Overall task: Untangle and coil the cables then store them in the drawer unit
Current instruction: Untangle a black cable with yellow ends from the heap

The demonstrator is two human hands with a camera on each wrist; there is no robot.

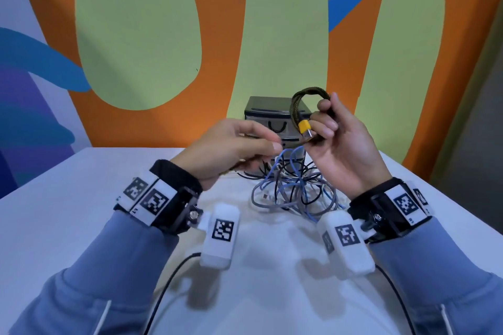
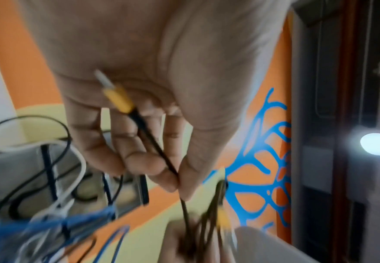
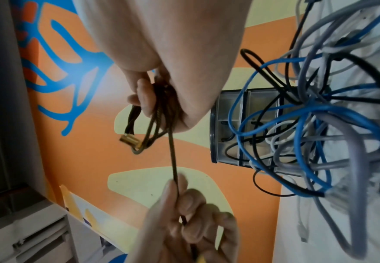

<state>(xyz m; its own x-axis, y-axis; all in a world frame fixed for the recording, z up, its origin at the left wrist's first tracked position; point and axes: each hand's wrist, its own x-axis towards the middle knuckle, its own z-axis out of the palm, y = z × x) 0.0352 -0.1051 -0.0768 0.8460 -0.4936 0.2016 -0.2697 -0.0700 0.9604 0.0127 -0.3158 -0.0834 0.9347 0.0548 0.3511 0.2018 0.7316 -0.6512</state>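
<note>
A dark braided cable (image 1: pixel 307 95) with yellow plugs is held up between both hands above the table. My right hand (image 1: pixel 324 122) grips its coiled loops, one yellow plug (image 1: pixel 304 126) sticking out by the fingers. The right wrist view shows the right hand (image 3: pixel 162 106) holding the loops and a taut strand (image 3: pixel 173 156) running to the left hand. My left hand (image 1: pixel 268 144) pinches that strand between thumb and forefinger (image 2: pixel 177 179); the other yellow plug (image 2: pixel 117 97) lies against the palm. A tangle of blue, grey, black and white cables (image 1: pixel 294 187) lies below. The small grey drawer unit (image 1: pixel 272 114) stands behind it.
The white table (image 1: pixel 68 198) runs to a painted orange and green wall close behind the drawer unit. Black leads (image 1: pixel 168 280) from the wrist cameras trail over the near part of the table. The tangled cables reach up against the drawer unit's front (image 3: pixel 229 124).
</note>
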